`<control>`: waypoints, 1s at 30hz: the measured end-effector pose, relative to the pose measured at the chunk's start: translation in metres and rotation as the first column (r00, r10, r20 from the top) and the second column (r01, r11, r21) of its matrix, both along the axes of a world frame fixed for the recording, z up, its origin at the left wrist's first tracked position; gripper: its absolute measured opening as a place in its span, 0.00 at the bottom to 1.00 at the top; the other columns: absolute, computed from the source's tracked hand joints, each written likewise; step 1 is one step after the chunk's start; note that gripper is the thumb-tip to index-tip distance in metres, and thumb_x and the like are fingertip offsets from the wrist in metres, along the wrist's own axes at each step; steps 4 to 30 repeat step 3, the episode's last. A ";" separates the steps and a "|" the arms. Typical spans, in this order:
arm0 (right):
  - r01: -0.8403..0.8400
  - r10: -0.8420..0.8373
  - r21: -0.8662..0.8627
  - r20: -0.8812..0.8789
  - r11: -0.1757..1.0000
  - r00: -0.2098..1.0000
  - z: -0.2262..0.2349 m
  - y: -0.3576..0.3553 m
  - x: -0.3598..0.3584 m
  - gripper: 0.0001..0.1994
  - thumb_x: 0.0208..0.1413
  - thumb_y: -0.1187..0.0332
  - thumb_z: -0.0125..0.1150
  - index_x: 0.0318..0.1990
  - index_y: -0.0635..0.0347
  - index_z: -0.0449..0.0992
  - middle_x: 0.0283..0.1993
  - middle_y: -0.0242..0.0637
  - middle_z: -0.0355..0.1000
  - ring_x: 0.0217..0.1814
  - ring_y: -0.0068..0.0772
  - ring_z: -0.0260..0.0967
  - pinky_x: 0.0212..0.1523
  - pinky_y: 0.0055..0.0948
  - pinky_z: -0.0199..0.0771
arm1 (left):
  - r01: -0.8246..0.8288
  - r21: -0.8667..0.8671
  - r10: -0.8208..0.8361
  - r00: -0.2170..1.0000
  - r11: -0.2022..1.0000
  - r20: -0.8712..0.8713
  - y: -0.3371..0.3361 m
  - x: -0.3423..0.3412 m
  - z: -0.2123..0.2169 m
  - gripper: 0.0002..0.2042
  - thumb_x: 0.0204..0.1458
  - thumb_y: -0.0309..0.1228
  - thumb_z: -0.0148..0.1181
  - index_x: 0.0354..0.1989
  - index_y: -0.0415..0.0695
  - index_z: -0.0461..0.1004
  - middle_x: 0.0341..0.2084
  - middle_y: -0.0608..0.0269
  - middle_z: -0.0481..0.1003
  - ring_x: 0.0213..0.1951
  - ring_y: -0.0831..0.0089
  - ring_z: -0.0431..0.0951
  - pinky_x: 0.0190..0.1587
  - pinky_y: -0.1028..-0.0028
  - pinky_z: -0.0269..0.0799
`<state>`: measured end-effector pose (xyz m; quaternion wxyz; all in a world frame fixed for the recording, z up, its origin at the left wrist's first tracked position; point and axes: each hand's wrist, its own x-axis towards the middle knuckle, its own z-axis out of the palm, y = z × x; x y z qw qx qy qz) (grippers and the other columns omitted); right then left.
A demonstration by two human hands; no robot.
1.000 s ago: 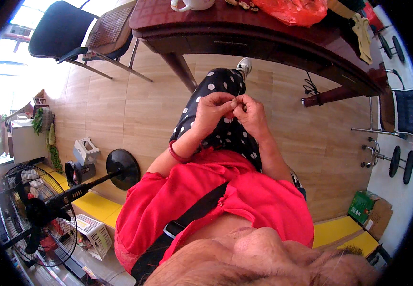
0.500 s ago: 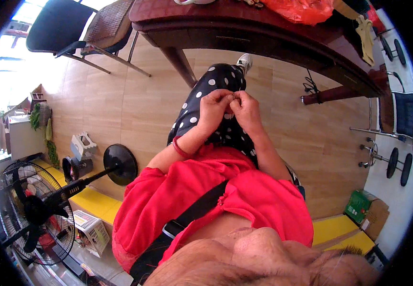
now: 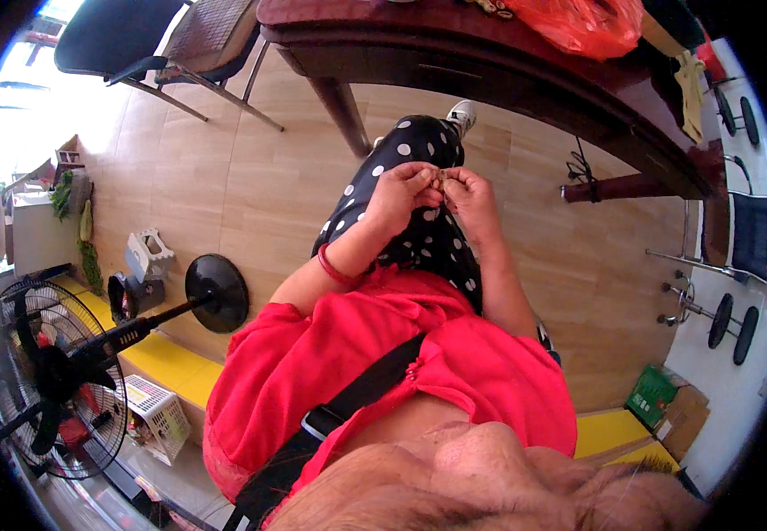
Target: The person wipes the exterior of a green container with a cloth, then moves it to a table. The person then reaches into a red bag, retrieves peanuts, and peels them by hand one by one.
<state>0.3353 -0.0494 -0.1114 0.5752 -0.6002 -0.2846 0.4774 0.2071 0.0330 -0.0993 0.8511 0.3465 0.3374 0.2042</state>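
Head view: left hand [image 3: 401, 193] and right hand [image 3: 469, 196] raised together over a lap in black trousers with white dots [image 3: 419, 234], fingertips meeting around a small pale object [image 3: 441, 181], too small to identify. Left grip curled, fingers pressed together and pinching that object from its left side; right grip likewise bunched, pinching the same object from its right side, knuckles of both hands nearly touching. Small object thus held between the two hands, just above the dotted trousers and below the edge of the dark wooden counter [image 3: 490, 66]. Red band [image 3: 332, 265] worn on the left wrist, below the left hand. Red top [image 3: 383, 372] crossed by a black strap [image 3: 348, 398], nearer the camera than the hands. On the counter, an orange-red plastic bag [image 3: 591, 22] near its far edge. White shoe [image 3: 461, 113] on the wooden floor [image 3: 251, 177], just under the counter's edge. Left of the trousers, a black standing fan [image 3: 47, 372] lying across the floor, its round base [image 3: 217, 292] near the left forearm. A dark chair [image 3: 127, 40] left of the counter.
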 end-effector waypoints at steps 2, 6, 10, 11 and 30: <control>-0.011 0.010 -0.004 -0.053 1.000 0.999 0.013 -0.001 0.001 0.07 0.55 0.71 0.52 0.36 0.64 0.74 0.25 0.23 0.67 0.19 0.11 0.55 0.19 0.13 0.55 | 0.074 -0.060 -0.068 0.993 0.995 0.094 0.007 -0.002 -0.010 0.12 0.58 0.32 0.48 0.43 0.36 0.69 0.30 0.62 0.74 0.28 0.76 0.74 0.33 0.78 0.72; -0.015 0.014 -0.005 -0.052 1.000 0.999 0.013 -0.001 0.000 0.07 0.55 0.71 0.52 0.36 0.64 0.74 0.25 0.23 0.67 0.19 0.11 0.55 0.19 0.13 0.55 | 0.122 -0.086 -0.108 0.982 0.989 0.156 0.012 -0.003 -0.017 0.12 0.58 0.32 0.49 0.44 0.36 0.69 0.31 0.62 0.74 0.28 0.76 0.74 0.34 0.78 0.72; -0.015 0.014 -0.005 -0.052 1.000 0.999 0.013 -0.001 0.000 0.07 0.55 0.71 0.52 0.36 0.64 0.74 0.25 0.23 0.67 0.19 0.11 0.55 0.19 0.13 0.55 | 0.122 -0.086 -0.108 0.982 0.989 0.156 0.012 -0.003 -0.017 0.12 0.58 0.32 0.49 0.44 0.36 0.69 0.31 0.62 0.74 0.28 0.76 0.74 0.34 0.78 0.72; -0.015 0.014 -0.005 -0.052 1.000 0.999 0.013 -0.001 0.000 0.07 0.55 0.71 0.52 0.36 0.64 0.74 0.25 0.23 0.67 0.19 0.11 0.55 0.19 0.13 0.55 | 0.122 -0.086 -0.108 0.982 0.989 0.156 0.012 -0.003 -0.017 0.12 0.58 0.32 0.49 0.44 0.36 0.69 0.31 0.62 0.74 0.28 0.76 0.74 0.34 0.78 0.72; -0.015 0.014 -0.005 -0.052 1.000 0.999 0.013 -0.001 0.000 0.07 0.55 0.71 0.52 0.36 0.64 0.74 0.25 0.23 0.67 0.19 0.11 0.55 0.19 0.13 0.55 | 0.122 -0.086 -0.108 0.982 0.989 0.156 0.012 -0.003 -0.017 0.12 0.58 0.32 0.49 0.44 0.36 0.69 0.31 0.62 0.74 0.28 0.76 0.74 0.34 0.78 0.72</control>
